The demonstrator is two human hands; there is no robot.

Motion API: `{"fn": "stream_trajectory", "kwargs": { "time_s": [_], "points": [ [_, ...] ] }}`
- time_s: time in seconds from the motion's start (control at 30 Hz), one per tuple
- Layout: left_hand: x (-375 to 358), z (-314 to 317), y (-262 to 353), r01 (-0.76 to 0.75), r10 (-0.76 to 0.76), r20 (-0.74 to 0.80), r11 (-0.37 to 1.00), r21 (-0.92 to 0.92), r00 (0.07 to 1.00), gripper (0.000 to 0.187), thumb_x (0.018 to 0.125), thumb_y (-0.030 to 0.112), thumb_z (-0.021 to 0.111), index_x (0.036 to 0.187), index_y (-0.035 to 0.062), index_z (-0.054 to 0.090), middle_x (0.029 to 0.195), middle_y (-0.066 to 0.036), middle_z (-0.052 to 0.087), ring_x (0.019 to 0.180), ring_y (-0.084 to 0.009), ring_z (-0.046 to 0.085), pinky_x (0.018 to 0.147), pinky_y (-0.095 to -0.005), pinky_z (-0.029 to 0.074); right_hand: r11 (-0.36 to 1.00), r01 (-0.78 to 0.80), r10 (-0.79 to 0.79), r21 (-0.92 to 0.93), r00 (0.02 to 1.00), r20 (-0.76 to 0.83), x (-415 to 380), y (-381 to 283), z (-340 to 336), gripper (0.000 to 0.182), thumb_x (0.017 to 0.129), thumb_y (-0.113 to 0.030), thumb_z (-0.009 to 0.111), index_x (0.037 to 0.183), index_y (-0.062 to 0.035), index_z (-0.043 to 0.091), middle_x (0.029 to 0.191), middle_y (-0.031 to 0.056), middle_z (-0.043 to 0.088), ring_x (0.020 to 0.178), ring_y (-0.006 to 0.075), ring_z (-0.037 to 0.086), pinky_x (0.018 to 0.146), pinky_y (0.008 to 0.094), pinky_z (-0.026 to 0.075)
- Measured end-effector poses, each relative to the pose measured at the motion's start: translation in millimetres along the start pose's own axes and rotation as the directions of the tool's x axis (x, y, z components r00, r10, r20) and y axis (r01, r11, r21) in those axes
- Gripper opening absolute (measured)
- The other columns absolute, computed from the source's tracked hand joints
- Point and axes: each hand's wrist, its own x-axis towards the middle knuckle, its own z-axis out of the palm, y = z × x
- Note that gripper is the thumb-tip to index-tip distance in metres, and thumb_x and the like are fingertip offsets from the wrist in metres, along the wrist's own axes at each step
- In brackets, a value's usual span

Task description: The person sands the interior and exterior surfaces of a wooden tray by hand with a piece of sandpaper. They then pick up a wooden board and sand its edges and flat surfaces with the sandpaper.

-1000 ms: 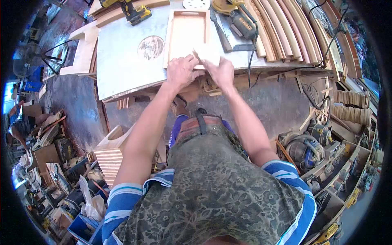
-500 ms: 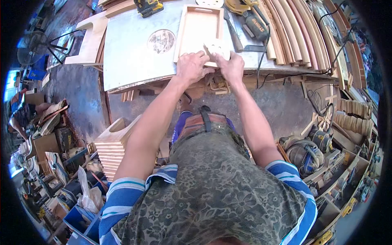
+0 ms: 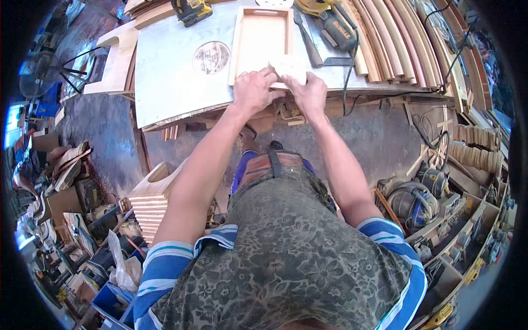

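Observation:
A shallow wooden tray-like frame (image 3: 235, 52) lies on the pale workbench (image 3: 165, 66). At its near left corner my left hand (image 3: 256, 94) is closed, with its fingers curled over the near edge. My right hand (image 3: 308, 94) is closed at the near right corner, with its thumb and fingers on a small pale piece (image 3: 290, 66). What that piece is cannot be made out in the glare. Right of the frame lies a long dark-handled tool (image 3: 309, 44).
A power tool (image 3: 190, 11) sits at the back left, and a corded sander (image 3: 338, 30) at the back right. Long wooden strips (image 3: 379, 44) are stacked to the right. Wooden panels (image 3: 151, 203) are piled low at the left.
The bench and the things on it have shifted slightly left in view. The small pale piece under my right hand looks flatter. Both hands stay at the frame's near edge.

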Motion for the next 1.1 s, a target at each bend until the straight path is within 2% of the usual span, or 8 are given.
{"fn": "stream_trajectory", "kwargs": {
  "time_s": [0.13,0.3,0.43,0.63,0.73,0.83,1.03,1.1],
  "points": [
    [5,-3,1,0.055,-0.056,0.044,0.998,0.027,0.997,0.042,0.08,0.051,0.083,0.105,0.0169,0.079,0.109,-0.002,0.074,0.095,-0.0266,0.075,0.085,-0.0459,0.058,0.991,0.113,-0.106,0.078,0.99,-0.092,-5,12,11,0.048,0.087,-0.037,0.085,0.1,0.0089,0.076,0.091,0.0293,0.077,0.09,0.0395,0.079,0.08,0.0465,0.059],
    [2,0,1,0.033,-0.037,0.045,0.996,0.079,0.998,0.043,0.08,0.054,0.083,0.103,0.0171,0.078,0.104,-0.001,0.074,0.092,-0.0268,0.075,0.085,-0.046,0.058,0.999,-0.004,0.003,0.035,1.0,0.023,3,2,-3,0.051,0.086,-0.037,0.085,0.106,0.0091,0.075,0.093,0.0301,0.077,0.092,0.0405,0.078,0.081,0.0472,0.059],
    [3,1,-2,-0.014,0.014,-0.004,1.0,0.025,1.0,0.042,0.081,0.053,0.083,0.102,0.0173,0.078,0.107,-0.001,0.074,0.093,-0.0273,0.075,0.086,-0.0465,0.059,0.993,0.106,-0.103,0.047,0.993,-0.051,-6,14,9,0.053,0.086,-0.038,0.084,0.107,0.0101,0.075,0.094,0.0309,0.076,0.094,0.0424,0.078,0.085,0.047,0.06],
    [0,6,0,-0.013,0.014,-0.037,1.0,0.028,0.999,0.04,0.08,0.05,0.085,0.102,0.0173,0.076,0.099,-0.004,0.073,0.09,-0.0302,0.075,0.079,-0.0453,0.06,0.993,-0.036,0.042,-0.11,0.998,0.054,16,6,-4,0.055,0.087,-0.04,0.084,0.108,0.0103,0.075,0.095,0.0305,0.077,0.094,0.0405,0.078,0.085,0.0466,0.06],
    [4,6,-6,-0.032,0.033,-0.062,0.999,0.009,0.998,0.042,0.081,0.052,0.084,0.104,0.0178,0.077,0.099,-0.004,0.073,0.089,-0.0303,0.075,0.078,-0.0453,0.06,0.986,0.148,-0.145,0.075,0.989,-0.04,-10,12,4,0.053,0.087,-0.037,0.084,0.103,0.0122,0.074,0.091,0.0333,0.075,0.091,0.042,0.078,0.08,0.048,0.06],
    [1,5,-6,-0.051,0.051,-0.074,0.999,0.0,0.996,0.041,0.082,0.053,0.083,0.104,0.0182,0.078,0.099,-0.003,0.074,0.088,-0.0303,0.075,0.078,-0.0457,0.06,0.994,0.02,-0.014,-0.111,0.999,0.052,10,-1,-7,0.052,0.087,-0.035,0.084,0.103,0.0128,0.074,0.092,0.0331,0.075,0.091,0.0414,0.079,0.078,0.048,0.06],
    [1,5,-4,-0.039,0.039,-0.063,0.999,0.005,0.997,0.041,0.081,0.052,0.084,0.104,0.0184,0.079,0.099,-0.003,0.074,0.089,-0.03,0.075,0.076,-0.0458,0.06,0.992,0.102,-0.1,0.078,0.994,-0.041,-8,17,6,0.053,0.086,-0.038,0.085,0.104,0.0104,0.075,0.091,0.0332,0.075,0.091,0.0435,0.078,0.079,0.0494,0.06],
    [0,7,-6,-0.075,0.072,-0.113,0.997,-0.026,0.991,0.04,0.08,0.05,0.084,0.104,0.018,0.078,0.099,-0.003,0.073,0.087,-0.0302,0.074,0.075,-0.0453,0.059,0.999,0.046,-0.046,-0.003,0.999,-0.018,6,9,5,0.054,0.086,-0.04,0.085,0.105,0.0101,0.075,0.092,0.033,0.075,0.091,0.0434,0.078,0.08,0.0492,0.06]
  ]
}}
